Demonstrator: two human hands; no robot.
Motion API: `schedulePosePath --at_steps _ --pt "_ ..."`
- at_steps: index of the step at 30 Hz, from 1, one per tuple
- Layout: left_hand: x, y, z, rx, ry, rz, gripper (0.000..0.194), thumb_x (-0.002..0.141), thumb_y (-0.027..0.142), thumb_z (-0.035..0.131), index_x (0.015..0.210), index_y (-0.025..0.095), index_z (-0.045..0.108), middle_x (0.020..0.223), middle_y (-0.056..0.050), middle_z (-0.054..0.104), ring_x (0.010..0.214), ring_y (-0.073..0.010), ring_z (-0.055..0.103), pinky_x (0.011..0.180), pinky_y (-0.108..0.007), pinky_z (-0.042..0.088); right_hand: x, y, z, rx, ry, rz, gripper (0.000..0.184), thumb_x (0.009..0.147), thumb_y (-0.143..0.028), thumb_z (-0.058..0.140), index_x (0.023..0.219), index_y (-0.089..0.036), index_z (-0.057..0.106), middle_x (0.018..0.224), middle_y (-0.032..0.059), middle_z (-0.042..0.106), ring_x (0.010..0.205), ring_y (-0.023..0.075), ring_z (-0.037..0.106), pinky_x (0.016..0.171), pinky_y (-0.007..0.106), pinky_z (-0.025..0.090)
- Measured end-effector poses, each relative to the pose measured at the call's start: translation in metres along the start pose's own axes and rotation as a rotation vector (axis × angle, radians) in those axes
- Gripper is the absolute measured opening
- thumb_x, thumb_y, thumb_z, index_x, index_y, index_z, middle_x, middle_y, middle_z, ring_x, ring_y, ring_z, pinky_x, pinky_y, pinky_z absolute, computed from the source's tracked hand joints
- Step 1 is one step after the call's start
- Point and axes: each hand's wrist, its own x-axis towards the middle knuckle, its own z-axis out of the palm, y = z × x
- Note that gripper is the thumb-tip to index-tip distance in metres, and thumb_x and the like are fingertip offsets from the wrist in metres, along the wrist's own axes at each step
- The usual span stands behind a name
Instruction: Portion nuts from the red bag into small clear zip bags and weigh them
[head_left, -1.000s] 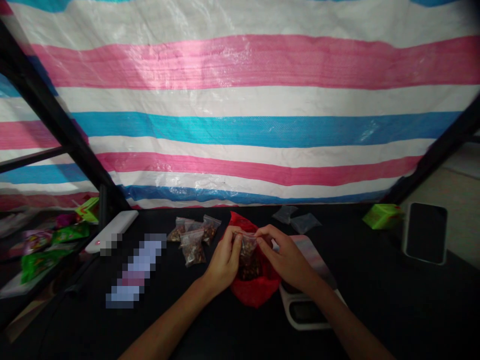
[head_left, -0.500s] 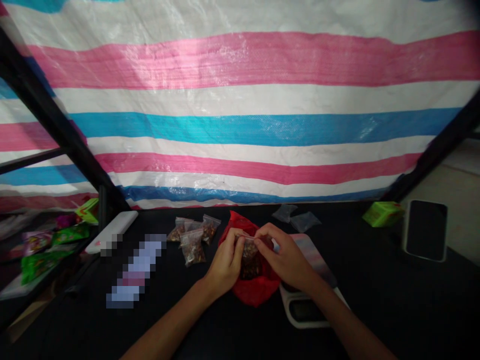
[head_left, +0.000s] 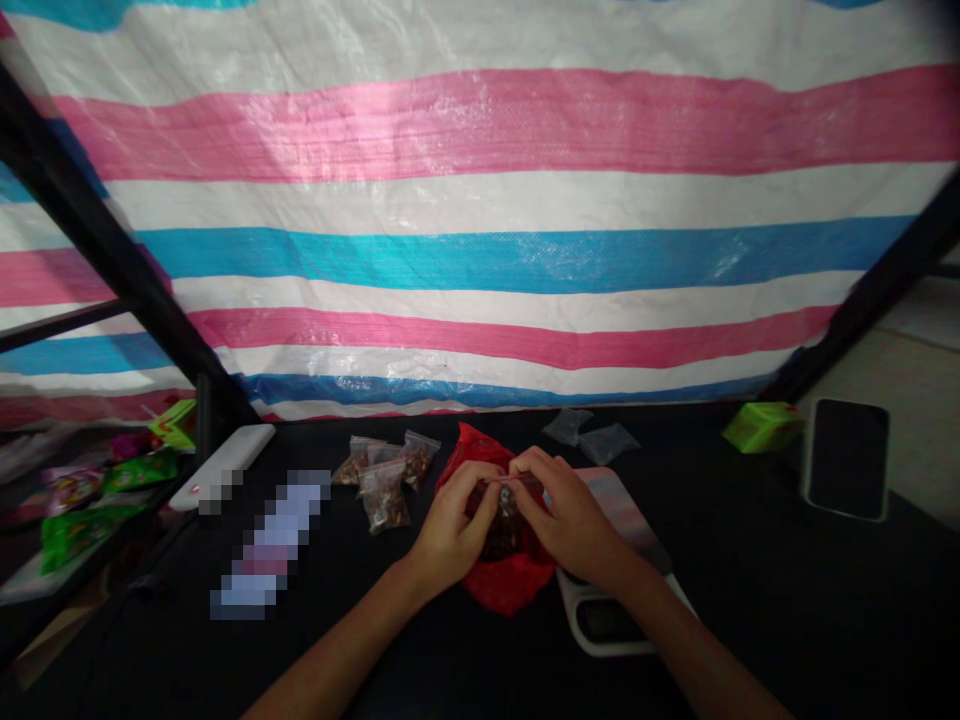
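Two hands [head_left: 511, 518] pinch zip bag [head_left: 504, 520] over red plastic bag [head_left: 495, 585].

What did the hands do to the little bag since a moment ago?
The left hand and right hand moved toward each other around the small zip bag, and their fingers now cover more of it, pinching along its top. Neither let go. The red plastic bag, filled zip bags and scale stayed put.

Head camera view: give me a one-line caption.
Left hand and right hand pinch a zip bag over a red plastic bag.

No lettering can be read, it seems, even on the green packets [head_left: 79, 537].
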Motion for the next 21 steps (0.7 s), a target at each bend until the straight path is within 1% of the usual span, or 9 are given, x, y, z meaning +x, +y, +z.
schedulePosePath --at_steps 3,5,10,12,14,16,18,20,21 --pt "0.002 0.006 -0.003 0.015 0.020 0.066 0.012 0.100 0.026 0.055 0.094 0.021 0.064 0.102 -0.008 0.069 0.098 -0.0209 0.065 0.090 -0.034 0.051 0.000 -0.001 -0.002 0.004 -0.013 -0.031 0.005 0.097 -0.021 0.060 0.096 -0.025 0.063 0.099 -0.0007 0.070 0.093 0.0196 0.062 0.085 0.035 0.037" --pt "0.002 0.008 -0.004 0.016 0.000 0.093 0.012 0.100 0.024 0.057 0.090 0.021 0.063 0.097 -0.007 0.068 0.093 -0.0201 0.064 0.086 -0.033 0.051 0.000 -0.001 -0.003 -0.007 -0.017 -0.044 0.006 0.097 -0.021 0.061 0.095 -0.025 0.064 0.097 -0.0002 0.070 0.092 0.0199 0.062 0.084 0.036 0.037" --pt "0.000 0.013 -0.004 -0.002 -0.044 0.054 0.013 0.100 0.027 0.056 0.089 0.020 0.061 0.093 -0.006 0.068 0.086 -0.0185 0.064 0.080 -0.030 0.050 -0.001 -0.002 -0.003 -0.009 -0.011 -0.057 0.008 0.099 -0.024 0.058 0.093 -0.026 0.064 0.094 0.0014 0.070 0.087 0.0209 0.062 0.080 0.036 0.040" --pt "0.002 0.014 -0.009 -0.004 0.035 0.039 0.015 0.100 0.029 0.054 0.088 0.021 0.059 0.088 -0.004 0.066 0.082 -0.0171 0.063 0.077 -0.029 0.049 -0.002 -0.003 -0.002 0.044 0.031 -0.058 0.010 0.100 -0.027 0.055 0.103 -0.027 0.064 0.102 0.0034 0.070 0.094 0.0224 0.063 0.085 0.037 0.044" --pt "0.007 0.012 -0.021 0.036 0.207 0.016 0.019 0.101 0.030 0.050 0.084 0.021 0.055 0.081 -0.001 0.062 0.076 -0.0156 0.059 0.072 -0.026 0.046 -0.002 -0.003 -0.001 0.074 0.093 -0.049 0.020 0.102 -0.030 0.051 0.118 -0.028 0.062 0.113 0.0056 0.069 0.101 0.0235 0.063 0.089 0.038 0.047" --pt "0.015 0.008 -0.037 0.139 0.384 -0.074 0.022 0.100 0.030 0.045 0.081 0.022 0.051 0.074 0.002 0.055 0.069 -0.0146 0.053 0.065 -0.025 0.041 -0.001 0.000 -0.003 0.023 0.164 -0.032 0.026 0.103 -0.031 0.048 0.126 -0.029 0.060 0.117 0.0067 0.067 0.101 0.0238 0.063 0.090 0.039 0.047" --pt "0.023 0.000 -0.055 0.261 0.445 -0.206 0.020 0.097 0.027 0.044 0.079 0.022 0.050 0.067 0.004 0.050 0.064 -0.0150 0.049 0.060 -0.025 0.037 0.002 0.007 -0.007 -0.088 0.234 -0.016 0.025 0.103 -0.031 0.048 0.123 -0.027 0.062 0.114 0.0071 0.068 0.098 0.0241 0.064 0.090 0.040 0.047" --pt "0.029 -0.009 -0.071 0.390 0.525 -0.316 0.017 0.095 0.026 0.044 0.079 0.023 0.050 0.066 0.003 0.053 0.064 -0.0165 0.052 0.061 -0.026 0.037 0.006 0.017 -0.016 -0.197 0.304 0.000 0.022 0.102 -0.030 0.049 0.117 -0.025 0.065 0.111 0.0078 0.069 0.095 0.0246 0.064 0.088 0.041 0.047" --pt "0.031 -0.014 -0.077 0.469 0.532 -0.383 0.016 0.095 0.028 0.044 0.081 0.023 0.052 0.068 0.002 0.057 0.065 -0.0183 0.056 0.061 -0.027 0.038 0.007 0.023 -0.021 -0.242 0.333 0.015 0.022 0.102 -0.030 0.048 0.114 -0.024 0.066 0.110 0.0083 0.070 0.095 0.0250 0.064 0.087 0.042 0.047"
